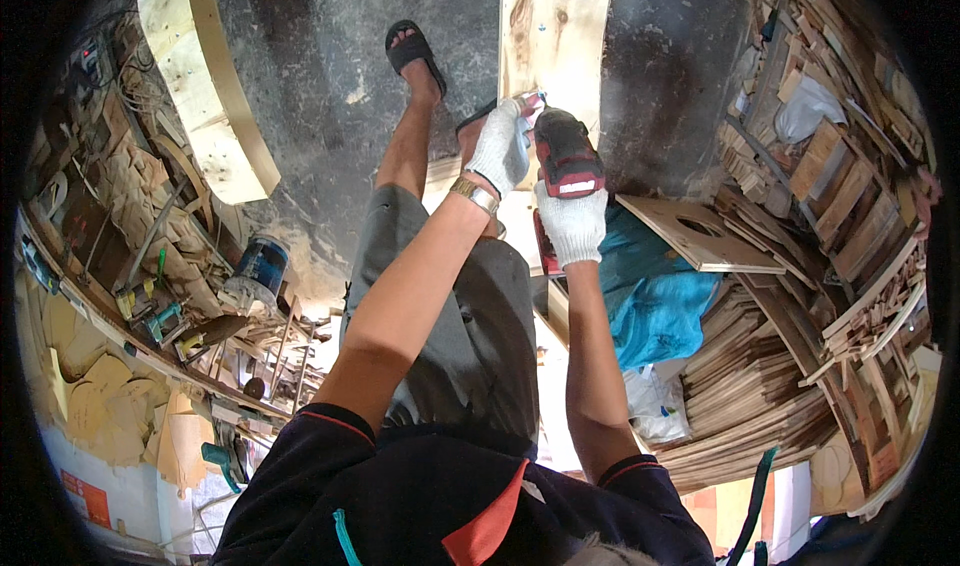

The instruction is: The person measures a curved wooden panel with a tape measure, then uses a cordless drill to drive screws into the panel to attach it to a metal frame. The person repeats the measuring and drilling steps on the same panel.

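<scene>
Right hand (572,228) in white glove gripped red and black power drill (568,154), tip down on pale pine plank (555,26) on dark floor (320,56). Left hand (502,146) closed near tip, steadying. Best kept drill straight, pushed gently.

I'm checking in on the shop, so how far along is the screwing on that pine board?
Done: a few small fastener heads already dot the pine board near its far end. In hand: the right hand grips a red and black cordless driver pointed at the board, and the left hand steadies its nose. Left: the near stretch of the board shows no fasteners; how many remain is unclear.
</scene>
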